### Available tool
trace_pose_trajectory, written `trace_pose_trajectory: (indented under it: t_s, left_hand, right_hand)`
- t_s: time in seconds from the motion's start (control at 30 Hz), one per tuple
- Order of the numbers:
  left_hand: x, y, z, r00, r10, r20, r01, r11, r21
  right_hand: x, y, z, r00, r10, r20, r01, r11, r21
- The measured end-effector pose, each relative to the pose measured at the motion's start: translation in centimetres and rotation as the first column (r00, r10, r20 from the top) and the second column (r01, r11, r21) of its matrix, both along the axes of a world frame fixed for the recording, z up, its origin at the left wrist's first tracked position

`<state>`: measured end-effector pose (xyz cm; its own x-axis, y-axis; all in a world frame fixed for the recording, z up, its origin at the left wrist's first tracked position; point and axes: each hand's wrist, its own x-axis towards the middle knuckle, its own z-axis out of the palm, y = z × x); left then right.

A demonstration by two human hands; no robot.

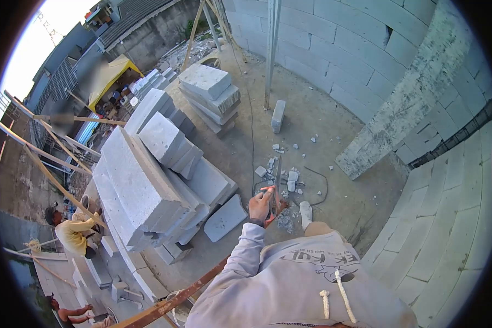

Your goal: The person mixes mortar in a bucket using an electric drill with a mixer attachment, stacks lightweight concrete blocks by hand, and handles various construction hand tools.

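Observation:
My left hand (259, 206) is closed around the orange handle of a hand saw (269, 189), below the middle of the view. The saw's narrow blade points away from me, over broken pieces of pale block (292, 177) on the floor. A heap of grey crumbs (286, 220) lies beside the handle, close to my foot (305, 213). Left of my hand, a pale slab with a rounded end (225, 218) leans near the stacked blocks. My right hand is out of view.
Large pale blocks (142, 186) are piled on the left, with another stack (210, 90) behind. A single block (278, 116) stands on the floor. A speckled plank (404, 93) leans against the block wall (333, 49). Two people (76, 232) are lower left, beyond a rusty bar (164, 306).

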<state>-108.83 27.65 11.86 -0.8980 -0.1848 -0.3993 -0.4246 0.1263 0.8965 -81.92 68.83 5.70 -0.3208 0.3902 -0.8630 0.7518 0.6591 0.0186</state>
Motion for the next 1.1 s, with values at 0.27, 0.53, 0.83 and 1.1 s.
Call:
trace_pose_trajectory:
  t_s: [0.27,0.53,0.83,1.1]
  left_hand:
    - [-5.0,-2.2,9.5,0.813,0.553,-0.184,-0.521,0.831,0.196]
    - [-11.0,-9.9,12.4,0.429,0.815,-0.390,-0.687,0.574,0.445]
    - [-25.4,-25.0,6.9,0.116,0.952,-0.282,-0.582,0.295,0.757]
    - [-40.3,-32.6,8.3,0.087,0.963,-0.257,-0.835,0.211,0.508]
  right_hand:
    - [-22.0,12.2,0.8,0.940,0.319,0.121,-0.328,0.942,0.065]
    - [-43.2,15.1,-3.5,0.976,0.213,-0.037,-0.212,0.977,0.029]
    - [-61.6,-1.1,-1.2,0.958,0.287,-0.010,-0.287,0.954,-0.085]
    - [-78.7,-12.9,4.5,0.982,0.186,-0.017,-0.186,0.982,-0.028]
